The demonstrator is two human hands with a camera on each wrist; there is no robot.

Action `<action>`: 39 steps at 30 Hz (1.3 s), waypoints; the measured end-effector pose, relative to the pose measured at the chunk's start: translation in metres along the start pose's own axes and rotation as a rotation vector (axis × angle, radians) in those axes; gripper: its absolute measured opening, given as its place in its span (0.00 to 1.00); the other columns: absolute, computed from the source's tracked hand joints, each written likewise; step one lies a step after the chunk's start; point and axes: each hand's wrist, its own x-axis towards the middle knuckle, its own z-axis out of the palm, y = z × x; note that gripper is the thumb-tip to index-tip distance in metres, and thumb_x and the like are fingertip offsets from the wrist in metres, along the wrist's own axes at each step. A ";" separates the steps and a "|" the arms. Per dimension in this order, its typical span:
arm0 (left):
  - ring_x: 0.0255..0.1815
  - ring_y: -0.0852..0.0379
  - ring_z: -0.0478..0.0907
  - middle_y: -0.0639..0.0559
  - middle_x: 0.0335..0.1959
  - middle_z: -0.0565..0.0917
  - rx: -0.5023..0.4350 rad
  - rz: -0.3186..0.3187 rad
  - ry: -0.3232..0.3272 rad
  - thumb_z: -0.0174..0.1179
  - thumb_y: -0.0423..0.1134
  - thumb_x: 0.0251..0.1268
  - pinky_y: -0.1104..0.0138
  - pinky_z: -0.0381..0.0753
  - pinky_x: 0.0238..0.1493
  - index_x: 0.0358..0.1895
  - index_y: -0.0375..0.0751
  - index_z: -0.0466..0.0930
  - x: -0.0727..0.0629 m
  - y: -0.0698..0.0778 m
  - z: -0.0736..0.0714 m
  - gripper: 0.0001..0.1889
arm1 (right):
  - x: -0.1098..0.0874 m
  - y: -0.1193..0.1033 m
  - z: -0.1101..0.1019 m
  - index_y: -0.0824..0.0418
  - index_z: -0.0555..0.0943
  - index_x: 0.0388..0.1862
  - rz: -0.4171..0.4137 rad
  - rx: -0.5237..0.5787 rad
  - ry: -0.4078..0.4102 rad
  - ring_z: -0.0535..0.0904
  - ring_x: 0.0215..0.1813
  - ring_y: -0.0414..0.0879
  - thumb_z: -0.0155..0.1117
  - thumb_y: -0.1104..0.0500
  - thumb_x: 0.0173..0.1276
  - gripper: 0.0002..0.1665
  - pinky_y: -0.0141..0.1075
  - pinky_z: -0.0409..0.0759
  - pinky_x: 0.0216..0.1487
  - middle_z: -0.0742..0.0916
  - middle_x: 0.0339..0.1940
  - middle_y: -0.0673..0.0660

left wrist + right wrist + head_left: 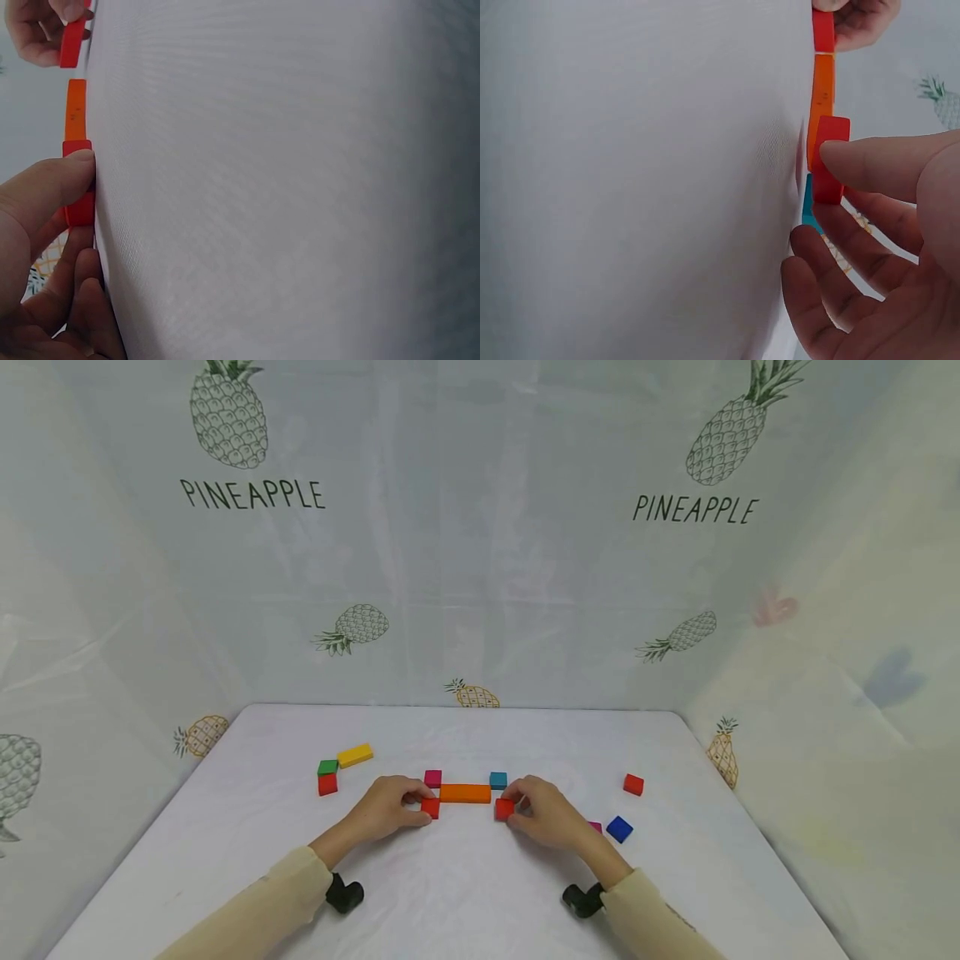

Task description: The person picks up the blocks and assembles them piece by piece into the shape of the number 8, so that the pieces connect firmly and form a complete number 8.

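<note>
My left hand (387, 808) pinches a red block (430, 808) at the left front corner of a long orange block (465, 793). Between thumb and fingers of my right hand (550, 812) is another red block (504, 810), near the orange block's right front corner. Behind the orange block's ends lie a magenta block (432, 778) on the left and a teal block (498, 781) on the right. In the left wrist view the thumb lies across the left red block (79, 184). The right wrist view shows the right red block (830, 160) under the thumb.
Left on the white table (465, 893) sit yellow (355, 755), green (327, 767) and red (327, 785) blocks, close together. To the right are a red block (633, 784), a blue block (619, 829) and a magenta block (596, 827) partly hidden by the right wrist.
</note>
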 end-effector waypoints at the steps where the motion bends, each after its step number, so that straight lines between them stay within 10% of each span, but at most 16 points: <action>1: 0.46 0.59 0.77 0.61 0.43 0.85 -0.001 -0.002 0.000 0.79 0.42 0.61 0.63 0.82 0.51 0.49 0.54 0.90 0.000 0.000 0.000 0.14 | 0.000 0.000 0.000 0.59 0.83 0.57 0.005 0.002 0.000 0.81 0.51 0.47 0.74 0.62 0.71 0.17 0.43 0.85 0.53 0.85 0.50 0.51; 39: 0.45 0.57 0.77 0.60 0.42 0.85 0.003 -0.016 0.000 0.80 0.42 0.61 0.60 0.81 0.52 0.48 0.54 0.89 0.002 -0.002 0.003 0.14 | 0.009 -0.001 0.006 0.57 0.84 0.57 -0.006 -0.041 -0.017 0.77 0.49 0.44 0.74 0.61 0.72 0.16 0.40 0.84 0.52 0.84 0.48 0.51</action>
